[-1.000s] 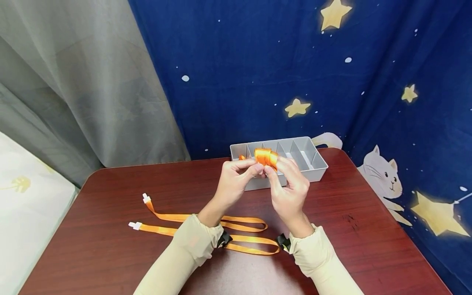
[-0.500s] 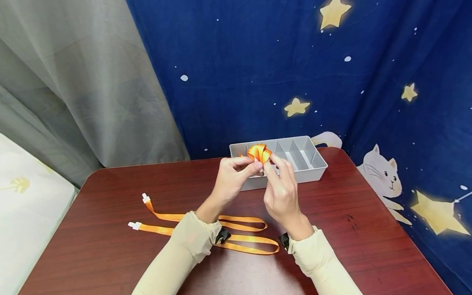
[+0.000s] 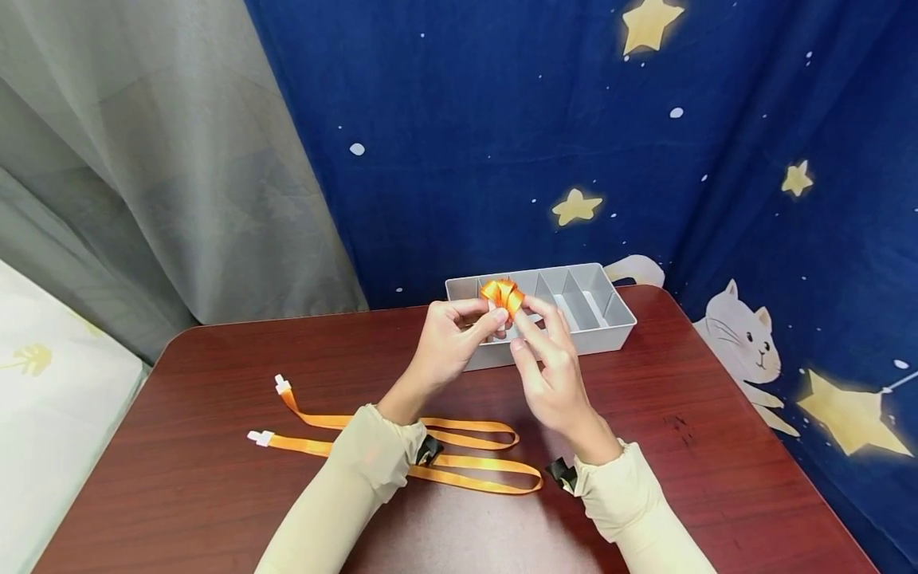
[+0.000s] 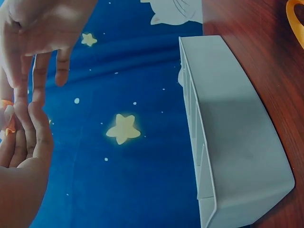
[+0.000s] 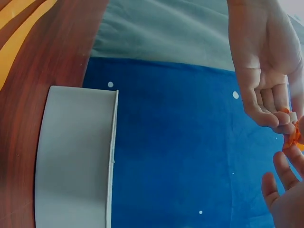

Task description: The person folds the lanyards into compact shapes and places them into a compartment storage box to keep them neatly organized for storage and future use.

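A bundled orange lanyard (image 3: 504,293) is held up in front of the grey box, folded into several loops. My left hand (image 3: 446,341) pinches its lower end between thumb and fingers. Beside it, my right hand (image 3: 555,373) touches the right side of the loops with extended fingers, its thumb apart from them. The right wrist view shows a bit of white at the bundle (image 5: 294,137), by the left fingertips. Two more orange lanyards lie stretched out on the table below the forearms: a farther one (image 3: 323,420) and a nearer one (image 3: 301,445), each with a white clip at its left end.
The grey divided box (image 3: 602,341) stands at the table's back edge, behind the hands, which cover part of its left compartments. Under everything is a dark red wooden table (image 3: 215,494). A blue star-patterned curtain (image 3: 445,159) and a grey curtain (image 3: 179,159) hang behind.
The lanyard bundle has turned and shifted slightly left, its loops fanning out. The right thumb has come away from the bundle, while the left hand has kept its pinch.
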Action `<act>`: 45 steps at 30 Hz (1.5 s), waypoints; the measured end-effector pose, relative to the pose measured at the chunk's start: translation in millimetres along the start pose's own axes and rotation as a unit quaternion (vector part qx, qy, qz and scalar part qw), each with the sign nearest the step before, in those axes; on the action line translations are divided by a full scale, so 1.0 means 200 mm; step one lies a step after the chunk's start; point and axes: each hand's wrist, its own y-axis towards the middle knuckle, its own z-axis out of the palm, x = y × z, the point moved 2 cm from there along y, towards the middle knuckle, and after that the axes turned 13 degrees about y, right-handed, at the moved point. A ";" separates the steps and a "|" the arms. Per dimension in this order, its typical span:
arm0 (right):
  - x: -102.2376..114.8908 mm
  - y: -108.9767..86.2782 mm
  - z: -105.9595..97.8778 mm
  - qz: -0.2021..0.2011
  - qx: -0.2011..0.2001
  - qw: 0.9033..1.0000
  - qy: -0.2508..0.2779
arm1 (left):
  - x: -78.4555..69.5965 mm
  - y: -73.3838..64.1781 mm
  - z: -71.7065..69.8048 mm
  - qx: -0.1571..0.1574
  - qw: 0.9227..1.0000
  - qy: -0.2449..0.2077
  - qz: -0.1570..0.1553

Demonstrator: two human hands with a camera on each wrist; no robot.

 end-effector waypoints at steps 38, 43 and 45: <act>-0.51 -0.18 -0.29 0.181 0.038 0.923 -0.337 | 0.36 0.16 0.14 -0.023 0.951 0.306 -0.045; -0.52 -0.17 -0.28 0.197 0.041 0.921 -0.333 | 0.38 0.18 0.17 -0.012 0.929 0.365 -0.053; -0.53 -0.17 -0.28 0.204 0.035 0.922 -0.327 | 0.39 0.19 0.18 -0.006 0.920 0.386 -0.060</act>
